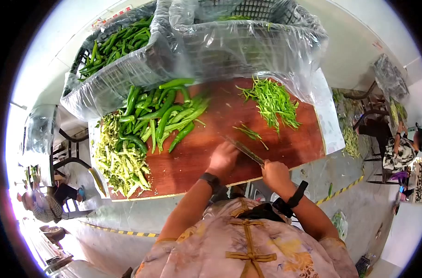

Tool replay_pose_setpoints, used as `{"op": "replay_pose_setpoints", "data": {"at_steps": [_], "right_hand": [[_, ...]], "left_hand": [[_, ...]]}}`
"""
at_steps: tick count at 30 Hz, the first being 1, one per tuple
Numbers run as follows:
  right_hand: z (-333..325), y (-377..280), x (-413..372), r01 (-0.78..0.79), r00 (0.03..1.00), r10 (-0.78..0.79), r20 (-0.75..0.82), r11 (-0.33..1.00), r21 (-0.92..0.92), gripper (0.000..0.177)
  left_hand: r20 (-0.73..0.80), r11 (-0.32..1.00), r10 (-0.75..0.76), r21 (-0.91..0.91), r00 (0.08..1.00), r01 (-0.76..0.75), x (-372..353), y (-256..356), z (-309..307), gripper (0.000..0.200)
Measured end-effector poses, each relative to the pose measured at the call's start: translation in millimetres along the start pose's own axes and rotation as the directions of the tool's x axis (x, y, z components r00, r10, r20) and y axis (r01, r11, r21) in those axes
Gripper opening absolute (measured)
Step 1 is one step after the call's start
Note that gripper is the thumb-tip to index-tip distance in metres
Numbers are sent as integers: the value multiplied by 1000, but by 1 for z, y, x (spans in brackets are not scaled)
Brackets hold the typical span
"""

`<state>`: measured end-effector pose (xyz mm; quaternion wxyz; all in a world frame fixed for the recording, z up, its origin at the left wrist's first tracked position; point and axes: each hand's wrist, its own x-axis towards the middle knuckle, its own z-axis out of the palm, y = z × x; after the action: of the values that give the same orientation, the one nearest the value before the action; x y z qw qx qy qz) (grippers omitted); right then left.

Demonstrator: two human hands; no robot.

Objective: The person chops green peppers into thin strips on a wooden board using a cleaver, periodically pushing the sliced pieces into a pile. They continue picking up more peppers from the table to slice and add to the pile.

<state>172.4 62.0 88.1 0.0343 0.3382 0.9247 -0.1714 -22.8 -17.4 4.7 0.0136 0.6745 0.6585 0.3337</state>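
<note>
My right hand is closed round the handle of a knife, its blade slanting up and left over the red-brown board. Close to the blade's far end, my left hand is curled down on the board; whatever its fingers hold is hidden. Just beyond the blade lie a few thin green strips. A heap of shredded green pepper sits farther back on the right. Whole and split green peppers are piled left of my left hand, partly smeared on their right side.
Pale pepper cores and seeds are heaped at the board's left edge. Behind the board stand two plastic-lined crates, one with green peppers, the other a larger crate. A person sits far right, another person far left.
</note>
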Motion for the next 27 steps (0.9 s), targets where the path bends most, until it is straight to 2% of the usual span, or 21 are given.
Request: {"op": "replay_pose_setpoints", "data": {"at_steps": [3,5,12,15,17,20,24,27], "right_hand": [[-1,0,-1,0,1000,0,-4,1000,-23,19],[-7,-4,0,-38,999,38,31,999,-4,19],[-3,-6,14,5,997,-6,71,1000,10,19],[17,-12,46,31,999,-33,38,998,48,20],[23,-18,75,99,991,-99,-93,995,-4,20],[15,-19,96,73,995,-72,-67,997,1,20],[4,-10,65,33,991,-29,-130,999,35,20],[1,-7,35,18,998,-17,-59,1000,12,19]], "left_hand": [[-59,1000,19,-6,998,-20,1,-1,2,23],[-52,1000,13,-22,999,-14,1,-1,1,23],[-42,997,27,-72,999,-30,1,-2,-2,24],[-25,995,26,-91,999,-28,4,1,-6,27],[-57,995,31,-95,998,-37,4,-1,-2,28],[-80,993,45,-102,996,-54,4,-3,-3,29],[-104,993,36,-108,994,-47,1,-4,1,29],[-82,996,17,-86,996,-24,1,0,-4,27]]}}
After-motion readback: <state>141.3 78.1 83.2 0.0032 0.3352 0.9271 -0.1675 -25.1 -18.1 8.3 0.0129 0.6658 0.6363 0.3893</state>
